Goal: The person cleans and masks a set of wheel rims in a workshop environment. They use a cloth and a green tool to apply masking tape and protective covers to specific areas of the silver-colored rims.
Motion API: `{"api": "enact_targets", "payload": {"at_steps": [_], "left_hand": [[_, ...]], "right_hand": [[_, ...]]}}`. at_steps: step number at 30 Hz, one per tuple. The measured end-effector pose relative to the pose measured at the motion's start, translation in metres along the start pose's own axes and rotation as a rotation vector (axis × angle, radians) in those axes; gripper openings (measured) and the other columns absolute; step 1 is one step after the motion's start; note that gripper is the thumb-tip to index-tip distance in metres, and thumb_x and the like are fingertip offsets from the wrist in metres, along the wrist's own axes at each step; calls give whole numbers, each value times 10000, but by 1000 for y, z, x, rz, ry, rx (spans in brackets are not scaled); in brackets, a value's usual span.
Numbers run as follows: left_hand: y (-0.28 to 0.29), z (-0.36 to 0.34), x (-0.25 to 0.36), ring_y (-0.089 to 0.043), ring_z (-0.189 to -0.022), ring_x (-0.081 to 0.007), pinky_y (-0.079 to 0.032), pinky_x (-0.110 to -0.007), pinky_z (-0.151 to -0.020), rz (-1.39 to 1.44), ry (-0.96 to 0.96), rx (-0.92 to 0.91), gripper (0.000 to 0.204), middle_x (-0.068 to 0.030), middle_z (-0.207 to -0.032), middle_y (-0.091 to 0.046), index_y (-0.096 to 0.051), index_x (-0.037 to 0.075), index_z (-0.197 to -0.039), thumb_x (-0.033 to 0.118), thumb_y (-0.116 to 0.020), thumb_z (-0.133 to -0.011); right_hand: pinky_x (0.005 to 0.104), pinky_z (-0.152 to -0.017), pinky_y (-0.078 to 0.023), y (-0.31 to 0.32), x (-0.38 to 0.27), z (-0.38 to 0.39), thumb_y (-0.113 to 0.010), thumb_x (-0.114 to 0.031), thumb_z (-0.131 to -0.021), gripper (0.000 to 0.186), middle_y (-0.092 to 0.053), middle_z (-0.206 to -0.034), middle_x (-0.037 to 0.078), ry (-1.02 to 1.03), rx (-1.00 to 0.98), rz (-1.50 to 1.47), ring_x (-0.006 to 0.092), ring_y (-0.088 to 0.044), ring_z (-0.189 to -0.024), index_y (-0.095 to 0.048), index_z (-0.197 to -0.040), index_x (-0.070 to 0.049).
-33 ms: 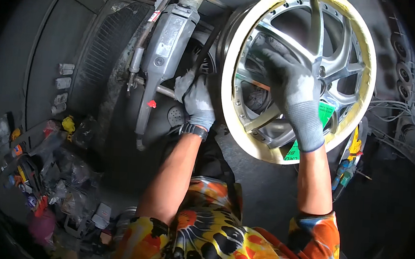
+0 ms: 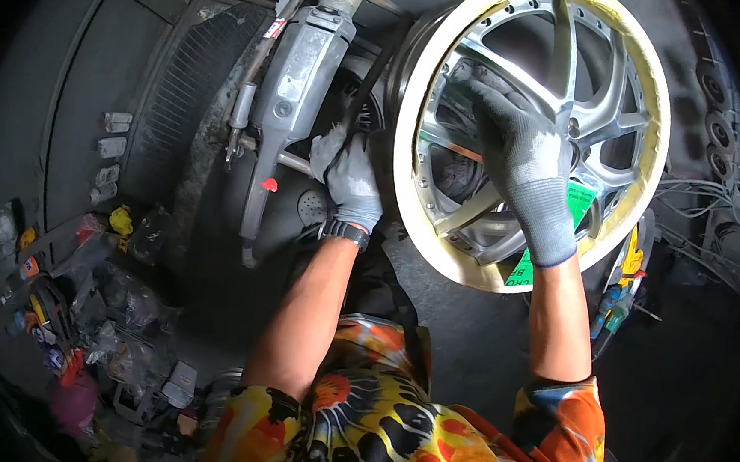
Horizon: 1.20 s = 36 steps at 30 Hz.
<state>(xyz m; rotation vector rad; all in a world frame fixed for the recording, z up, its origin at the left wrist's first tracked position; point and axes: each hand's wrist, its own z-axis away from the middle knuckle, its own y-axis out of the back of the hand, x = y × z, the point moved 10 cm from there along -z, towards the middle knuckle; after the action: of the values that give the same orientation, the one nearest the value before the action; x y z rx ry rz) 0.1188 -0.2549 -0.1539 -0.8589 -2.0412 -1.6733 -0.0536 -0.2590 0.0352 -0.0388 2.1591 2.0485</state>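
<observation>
Wheel is upper right of centre, face toward the person, pale yellow tape round its lip. R hand is over the spokes on the wheel's L side, fingers bent inward; can't tell if they grip anything. L hand is just L of the wheel, fingers partly hidden, so grip unclear too. Both in grey gloves.

Risks, prob.: R fingers sit b/w spokes, so if the wheel turns or tips they could get pinched; knit could also snag on a bolt or edge. What props the wheel isn't clear; uneven push might shift it. Green card at the lower spokes, partly behind R wrist, could get knocked loose by the forearm. Tape may lift if rubbed. Watch on L wrist might scrape metal if that arm swings R.
</observation>
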Motion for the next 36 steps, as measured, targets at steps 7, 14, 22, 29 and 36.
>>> {"api": "enact_targets", "payload": {"at_steps": [7,14,22,29,36], "left_hand": [[-15,5,-15,-627,-1205,-292,-473,-384,-1062,82,259,-288,284,-155,-1248,-685,-669,28,-1238,91,-568,-980],[-26,11,-23,-669,-1131,-291,-511,-376,-1016,60,261,-249,254,-153,-1164,-715,-678,46,-1225,112,-573,-1003],[-24,9,-30,-682,-1110,-291,-524,-380,-1003,80,194,-74,244,-152,-1155,-724,-690,62,-1205,121,-589,-991],[-9,7,-17,-673,-1071,-302,-480,-416,-1050,-11,145,-21,196,-138,-1120,-728,-707,76,-1127,129,-598,-973],[-5,2,-14,-663,-1031,-313,-484,-425,-994,-51,95,18,148,-126,-1068,-726,-712,84,-1067,136,-635,-953]], "right_hand": [[424,-662,-578,-3,-8,2,-674,-211,-920,361,-676,-933,54,87,6,52,292,-714,-793,-714,-1274,-268],[429,-644,-569,-4,-6,6,-686,-218,-920,344,-649,-886,54,89,-3,60,300,-706,-747,-726,-1259,-263],[430,-654,-562,2,-13,4,-669,-186,-918,345,-654,-898,55,146,21,95,291,-707,-781,-730,-1253,-247],[449,-761,-575,1,-11,-5,-652,-172,-918,337,-688,-959,85,144,-11,156,310,-715,-861,-736,-1238,-236],[447,-757,-579,0,-17,-7,-656,-185,-907,374,-688,-973,76,156,-94,217,294,-724,-884,-731,-1269,-242]]}}
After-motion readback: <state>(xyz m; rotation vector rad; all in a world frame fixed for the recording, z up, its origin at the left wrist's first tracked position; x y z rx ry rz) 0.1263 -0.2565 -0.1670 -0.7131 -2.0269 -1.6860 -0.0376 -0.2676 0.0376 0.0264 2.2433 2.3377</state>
